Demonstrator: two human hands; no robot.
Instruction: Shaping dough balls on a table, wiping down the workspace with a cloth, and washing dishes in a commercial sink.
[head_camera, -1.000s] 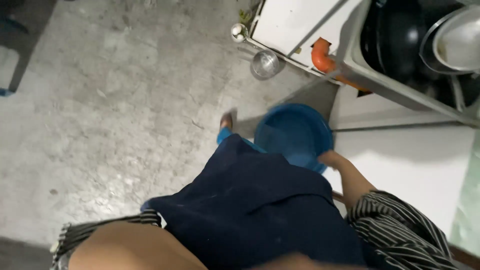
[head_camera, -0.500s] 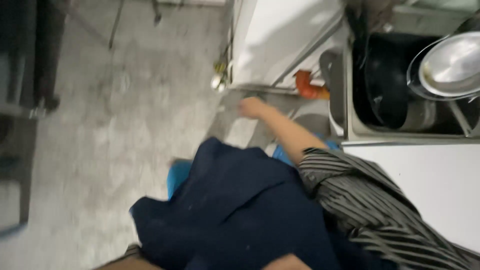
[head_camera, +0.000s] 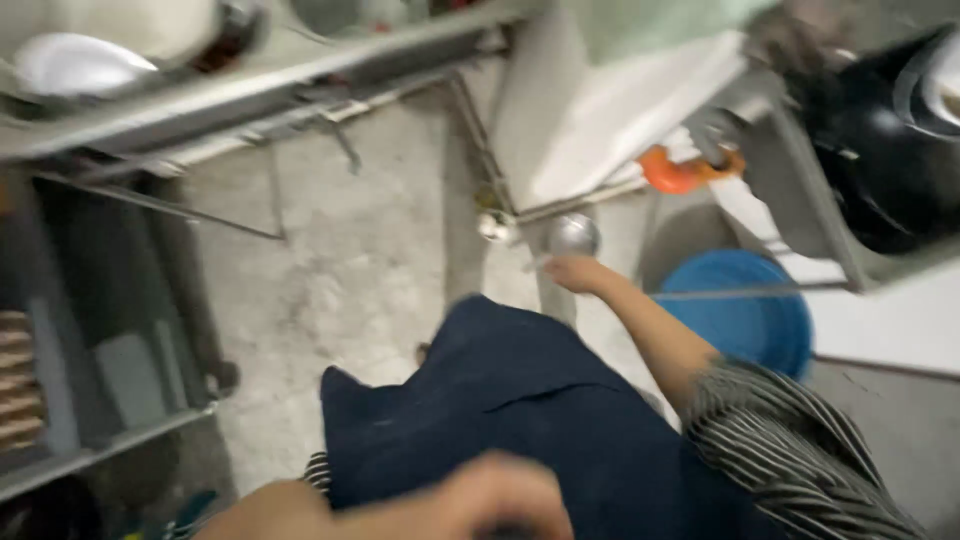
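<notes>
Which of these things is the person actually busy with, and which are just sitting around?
In hand:
right hand, stretched out to the small shiny metal bowl on the floor
left hand, blurred, grip unclear

Lying about:
blue tub
orange pipe piece
black pan
white plate
concrete floor

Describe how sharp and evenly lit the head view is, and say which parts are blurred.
Head view: motion blur smears the whole frame; the left hand at the bottom edge is softest, the right hand reaching toward a small metal bowl is only roughly outlined. Light is flat and dim, the white panel looks washed out, and the blue tub is partly shadowed.
</notes>
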